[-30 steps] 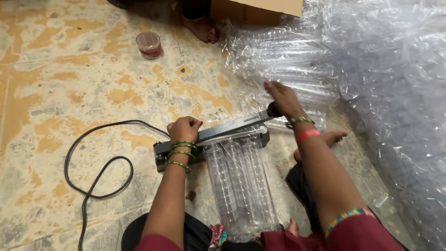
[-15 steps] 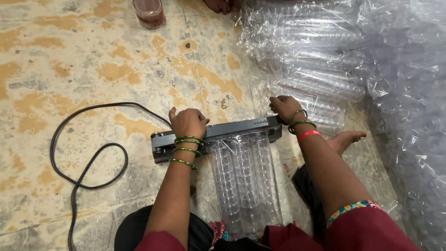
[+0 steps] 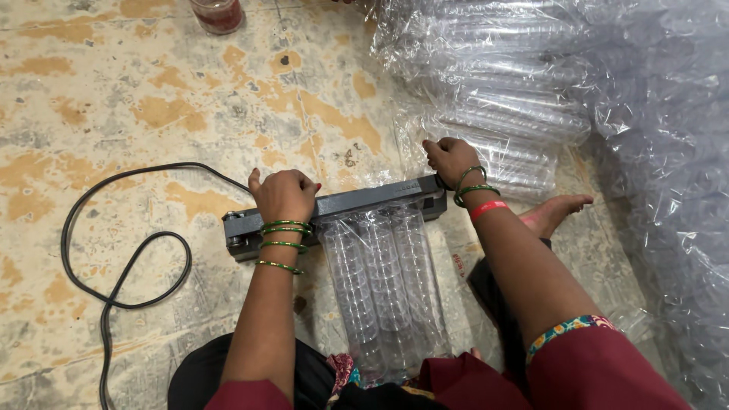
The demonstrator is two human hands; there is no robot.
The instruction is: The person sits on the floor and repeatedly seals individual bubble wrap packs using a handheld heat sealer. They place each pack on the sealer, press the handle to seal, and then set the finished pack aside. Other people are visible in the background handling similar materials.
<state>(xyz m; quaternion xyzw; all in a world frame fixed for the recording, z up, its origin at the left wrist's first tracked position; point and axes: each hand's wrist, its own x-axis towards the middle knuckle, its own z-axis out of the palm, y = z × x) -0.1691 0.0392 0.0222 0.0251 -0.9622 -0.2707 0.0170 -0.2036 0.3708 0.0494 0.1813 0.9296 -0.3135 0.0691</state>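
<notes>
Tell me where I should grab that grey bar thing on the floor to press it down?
Probably best from above, at its two ends. The grey bar sealer lies flat and long across the clear packet of stacked cups, so the top is open. The left hand and right hand press it there, one near each end.

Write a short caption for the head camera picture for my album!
Both hands, left and right, press a grey sealer bar onto a bag of clear cups.
</notes>
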